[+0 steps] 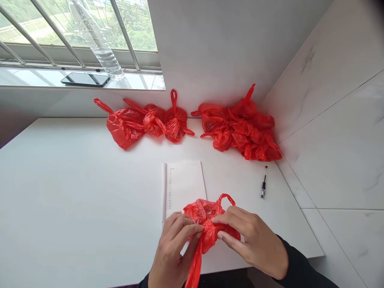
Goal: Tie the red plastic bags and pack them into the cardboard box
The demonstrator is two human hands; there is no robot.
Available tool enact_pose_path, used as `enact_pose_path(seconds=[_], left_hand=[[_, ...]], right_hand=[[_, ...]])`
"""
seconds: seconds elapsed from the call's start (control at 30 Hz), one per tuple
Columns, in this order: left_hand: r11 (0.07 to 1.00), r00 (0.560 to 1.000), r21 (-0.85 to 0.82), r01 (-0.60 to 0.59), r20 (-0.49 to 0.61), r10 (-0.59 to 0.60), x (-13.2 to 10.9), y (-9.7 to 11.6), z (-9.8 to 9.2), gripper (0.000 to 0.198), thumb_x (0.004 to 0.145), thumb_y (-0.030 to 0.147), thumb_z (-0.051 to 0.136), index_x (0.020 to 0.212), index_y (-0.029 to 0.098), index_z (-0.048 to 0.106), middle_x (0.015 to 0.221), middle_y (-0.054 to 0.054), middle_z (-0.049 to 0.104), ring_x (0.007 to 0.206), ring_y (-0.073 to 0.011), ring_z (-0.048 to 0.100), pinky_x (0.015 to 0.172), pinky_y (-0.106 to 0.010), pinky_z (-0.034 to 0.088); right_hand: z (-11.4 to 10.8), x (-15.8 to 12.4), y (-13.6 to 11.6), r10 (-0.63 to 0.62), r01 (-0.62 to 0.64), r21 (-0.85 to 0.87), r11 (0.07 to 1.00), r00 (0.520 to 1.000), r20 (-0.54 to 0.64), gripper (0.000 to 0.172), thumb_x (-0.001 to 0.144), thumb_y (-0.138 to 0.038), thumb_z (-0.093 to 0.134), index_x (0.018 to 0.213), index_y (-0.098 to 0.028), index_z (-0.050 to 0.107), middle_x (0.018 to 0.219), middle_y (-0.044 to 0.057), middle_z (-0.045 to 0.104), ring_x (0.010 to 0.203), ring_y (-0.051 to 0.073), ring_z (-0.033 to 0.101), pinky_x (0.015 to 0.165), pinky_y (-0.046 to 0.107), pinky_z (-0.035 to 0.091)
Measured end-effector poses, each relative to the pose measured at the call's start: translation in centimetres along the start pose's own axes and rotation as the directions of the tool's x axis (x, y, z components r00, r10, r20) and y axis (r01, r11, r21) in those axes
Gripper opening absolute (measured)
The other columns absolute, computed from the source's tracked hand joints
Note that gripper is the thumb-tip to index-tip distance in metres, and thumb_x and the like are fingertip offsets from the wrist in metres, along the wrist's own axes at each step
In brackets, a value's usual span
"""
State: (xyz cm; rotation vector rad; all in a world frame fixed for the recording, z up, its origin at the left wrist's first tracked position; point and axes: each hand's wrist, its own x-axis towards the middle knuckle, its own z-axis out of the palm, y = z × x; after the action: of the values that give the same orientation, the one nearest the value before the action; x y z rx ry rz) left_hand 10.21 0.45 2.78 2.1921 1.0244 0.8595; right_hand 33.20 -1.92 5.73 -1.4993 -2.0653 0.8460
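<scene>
A red plastic bag (207, 209) lies at the front of the white table, partly over a notebook (186, 182) with handwriting down its left side. My left hand (177, 244) pinches the gathered plastic from the left, and a long red handle hangs down beside its fingers. From the right, my right hand (247, 236) grips the bunched middle of the same bag between thumb and fingers. One handle loop sticks up behind the right fingers. What is inside the bag cannot be made out.
Tied red bags (124, 128) sit in a row along the back wall, and a larger heap of red bags (246, 130) fills the back right corner. A pen (263, 187) lies uncapped on the right. On the windowsill are a phone (85, 79) and a water bottle (108, 60).
</scene>
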Motion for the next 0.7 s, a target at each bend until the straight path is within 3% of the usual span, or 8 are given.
enact_pose_path(seconds=[0.07,0.2,0.3,0.37,0.5,0.57,0.63,0.7], left_hand=[[0.993,0.988,-0.026,0.116,-0.097,-0.118,-0.3,-0.3,-0.4,0.02,0.093,0.011,0.058,0.106,0.026,0.061,0.092,-0.001,0.065,0.088,-0.0167,0.06,0.081,-0.03,0.05],[0.913,0.879,-0.121,0.389,-0.248,-0.408,-0.7,-0.9,-1.6,0.01,0.096,0.024,0.056,0.103,0.028,0.062,0.094,0.001,0.066,0.085,-0.0154,0.064,0.073,-0.024,0.053],[0.942,0.923,-0.11,0.318,-0.193,-0.334,-0.4,-0.6,-1.6,0.025,0.097,0.026,0.052,0.12,0.031,0.06,0.115,-0.003,0.064,0.107,-0.0181,0.062,0.087,-0.027,0.054],[0.971,0.963,-0.056,0.233,-0.128,-0.238,0.1,-0.2,-1.3,0.037,0.095,0.024,0.056,0.131,0.032,0.056,0.123,-0.005,0.061,0.114,-0.0195,0.059,0.091,-0.029,0.053],[0.989,0.978,0.035,0.145,-0.156,-0.138,0.6,-0.1,-1.2,0.015,0.09,0.021,0.064,0.103,0.028,0.068,0.085,-0.001,0.066,0.082,-0.0172,0.061,0.079,-0.03,0.053],[0.944,0.901,-0.011,0.329,-0.297,-0.318,0.4,-0.7,-1.8,0.005,0.091,0.029,0.064,0.091,0.025,0.067,0.078,0.001,0.066,0.074,-0.0166,0.062,0.072,-0.029,0.052],[0.838,0.754,-0.099,0.537,-0.389,-0.529,0.0,-1.1,-2.5,0.017,0.091,0.041,0.063,0.091,0.025,0.067,0.084,0.0,0.069,0.078,-0.0178,0.066,0.071,-0.028,0.052],[0.807,0.718,-0.14,0.574,-0.388,-0.578,-0.1,-1.2,-3.0,0.023,0.09,0.045,0.062,0.102,0.026,0.066,0.1,-0.001,0.07,0.093,-0.0198,0.067,0.082,-0.03,0.054]], right_hand=[[-0.5,-0.1,0.2,0.028,-0.027,0.03,0.999,0.999,-0.038,0.02,0.092,-0.014,0.056,0.106,-0.027,0.064,0.087,0.0,0.066,0.076,0.016,0.062,0.065,0.029,0.046],[-1.4,-0.2,0.5,0.111,-0.101,0.084,0.991,0.986,-0.124,0.014,0.092,-0.016,0.054,0.096,-0.026,0.062,0.09,0.001,0.063,0.082,0.018,0.061,0.071,0.032,0.05],[-1.1,0.1,0.3,0.127,-0.112,0.134,0.985,0.985,-0.115,0.003,0.091,-0.027,0.061,0.093,-0.027,0.06,0.108,0.004,0.063,0.101,0.023,0.06,0.082,0.036,0.052],[-0.5,0.5,0.0,0.122,-0.11,0.161,0.981,0.99,-0.072,0.012,0.09,-0.034,0.065,0.099,-0.027,0.06,0.108,0.005,0.064,0.102,0.024,0.06,0.085,0.039,0.052],[-0.2,0.9,0.0,0.129,-0.125,0.149,0.981,0.992,-0.013,0.021,0.093,-0.024,0.059,0.114,-0.028,0.06,0.1,0.003,0.064,0.094,0.022,0.059,0.082,0.039,0.051],[-0.8,0.6,0.4,0.161,-0.153,0.164,0.975,0.986,-0.038,0.02,0.094,-0.02,0.054,0.11,-0.028,0.061,0.098,0.003,0.063,0.092,0.021,0.059,0.081,0.037,0.05],[-1.5,0.2,0.9,0.204,-0.184,0.207,0.961,0.975,-0.083,0.015,0.094,-0.018,0.053,0.102,-0.028,0.06,0.097,0.002,0.061,0.089,0.019,0.058,0.08,0.035,0.05],[-1.9,-0.2,1.1,0.232,-0.196,0.266,0.944,0.966,-0.112,0.011,0.092,-0.017,0.053,0.095,-0.027,0.055,0.097,0.001,0.061,0.087,0.018,0.058,0.079,0.033,0.05]])
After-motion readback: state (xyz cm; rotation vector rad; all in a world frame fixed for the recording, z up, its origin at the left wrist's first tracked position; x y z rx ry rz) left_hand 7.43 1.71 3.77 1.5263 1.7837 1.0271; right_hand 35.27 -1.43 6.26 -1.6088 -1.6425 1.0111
